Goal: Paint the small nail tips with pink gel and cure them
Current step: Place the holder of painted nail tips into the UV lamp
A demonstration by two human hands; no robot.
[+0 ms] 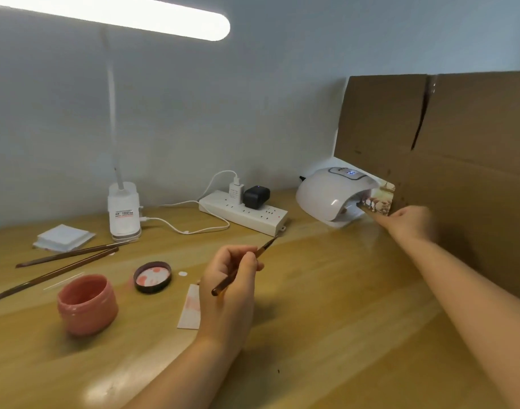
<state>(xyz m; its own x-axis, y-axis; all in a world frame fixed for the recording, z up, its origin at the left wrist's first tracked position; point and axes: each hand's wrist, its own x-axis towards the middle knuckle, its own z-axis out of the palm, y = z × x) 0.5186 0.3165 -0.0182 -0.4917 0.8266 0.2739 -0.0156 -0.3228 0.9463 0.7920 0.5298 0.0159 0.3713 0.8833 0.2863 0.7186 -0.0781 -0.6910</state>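
**The card with the tips is at the lamp's mouth**

The person is at the drying step, I think. Their right hand (412, 222) is stretched far out and pinches the near edge of a small picture card (378, 202). A row of small nail tips (371, 205) sits on that card. They are tiny and a bit blurry, so I cannot tell how many are pink. The card lies mostly flat, and its long side points into the opening of the white curing lamp (332, 196). The far end is just at the mouth, right beside the lamp. Little blue numbers glow on top of the lamp.

The left hand (229, 287) rests on the wooden table (326, 305), its fingers curled round a thin brown brush (241, 268). The brush slants, with its pointy tip aimed up and away toward the power strip (247, 212).

The open pink gel jar (87, 304) stands at the left, with its lid (152, 276) just beside it.

Next, the card should stay level under the light, so no tip slides off.
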